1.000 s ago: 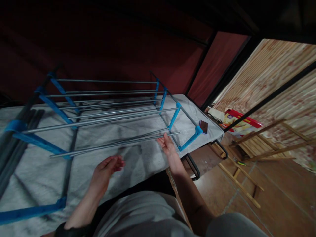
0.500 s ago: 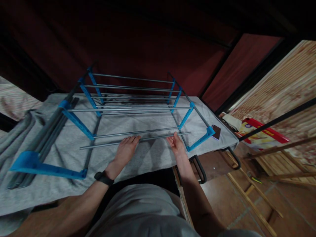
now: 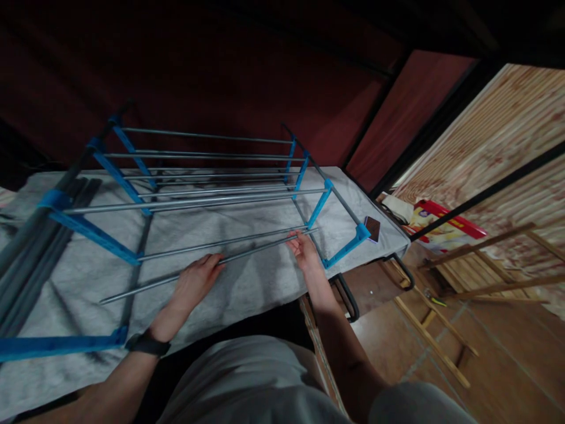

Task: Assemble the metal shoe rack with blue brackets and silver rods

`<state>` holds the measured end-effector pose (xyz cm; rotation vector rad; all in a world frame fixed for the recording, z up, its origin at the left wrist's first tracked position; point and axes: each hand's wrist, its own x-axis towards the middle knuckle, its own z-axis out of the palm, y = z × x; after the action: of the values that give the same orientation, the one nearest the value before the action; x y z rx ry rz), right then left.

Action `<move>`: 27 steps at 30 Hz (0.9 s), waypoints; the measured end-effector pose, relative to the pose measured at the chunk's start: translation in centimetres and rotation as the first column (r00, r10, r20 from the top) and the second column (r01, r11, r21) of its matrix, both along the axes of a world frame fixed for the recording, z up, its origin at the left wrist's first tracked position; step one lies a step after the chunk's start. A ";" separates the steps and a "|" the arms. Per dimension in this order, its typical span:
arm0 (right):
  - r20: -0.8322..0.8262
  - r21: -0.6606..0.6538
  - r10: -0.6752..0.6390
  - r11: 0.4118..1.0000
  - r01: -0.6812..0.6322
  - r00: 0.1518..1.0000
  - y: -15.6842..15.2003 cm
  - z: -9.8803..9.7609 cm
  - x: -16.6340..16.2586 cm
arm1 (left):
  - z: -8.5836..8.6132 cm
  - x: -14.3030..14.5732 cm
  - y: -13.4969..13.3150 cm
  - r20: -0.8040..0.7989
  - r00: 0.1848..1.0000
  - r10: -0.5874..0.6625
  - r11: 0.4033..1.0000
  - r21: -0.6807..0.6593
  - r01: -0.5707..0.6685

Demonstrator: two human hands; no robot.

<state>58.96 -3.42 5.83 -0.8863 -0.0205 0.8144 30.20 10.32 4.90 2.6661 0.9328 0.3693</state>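
Observation:
A thin grey metal rod [image 3: 251,251] is held slantwise in front of me, its left end lower and nearer. My left hand [image 3: 198,280] is closed around it left of the middle. Farther right, my right hand [image 3: 302,249] pinches the rod near its right end. Behind the rod lies a rack frame on its side, with several crossbars [image 3: 212,203] joining two sides of grey tubes and blue plastic brackets. The near right bracket [image 3: 346,247] is beside my right hand, with no crossbar in it. The near left bracket [image 3: 66,346] is likewise bare.
Grey cloth [image 3: 247,300] covers the table. Several loose grey tubes [image 3: 44,253] lie at the left. A phone [image 3: 372,229] rests near the right edge. Open drawers [image 3: 371,288], a wooden frame [image 3: 436,335] and a red and yellow box [image 3: 445,227] are at the right.
Both hands and the rod have shifted left in view, and the rod tilts more, its left end lower. The view itself has turned slightly right. Both hands still hold the rod.

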 end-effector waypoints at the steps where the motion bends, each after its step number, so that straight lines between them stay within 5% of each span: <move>1: -0.001 -0.003 0.007 1.000 -0.007 1.000 0.2 0.0 0.1 | 0.0 0.1 0.1 0.000 1.000 -0.003 1.000 -0.010 0.003; 10: -0.004 -0.030 -0.021 0.999 0.021 1.000 2.5 -0.6 1.0 | -0.5 1.0 1.2 0.048 0.999 -0.002 0.995 -0.102 0.006; 16: -0.008 -0.019 0.022 1.000 -0.022 1.000 3.7 -1.4 1.3 | -0.5 0.4 2.4 -0.035 0.995 0.096 0.991 -0.093 -0.099; 27: -0.027 -0.026 -0.044 0.999 0.043 0.999 5.0 -1.7 2.7 | -2.3 1.7 4.0 0.063 0.997 0.032 0.996 -0.080 -0.027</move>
<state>61.64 1.61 4.08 -0.8959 0.0332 0.7878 31.92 14.30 2.61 2.5560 0.9480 0.4136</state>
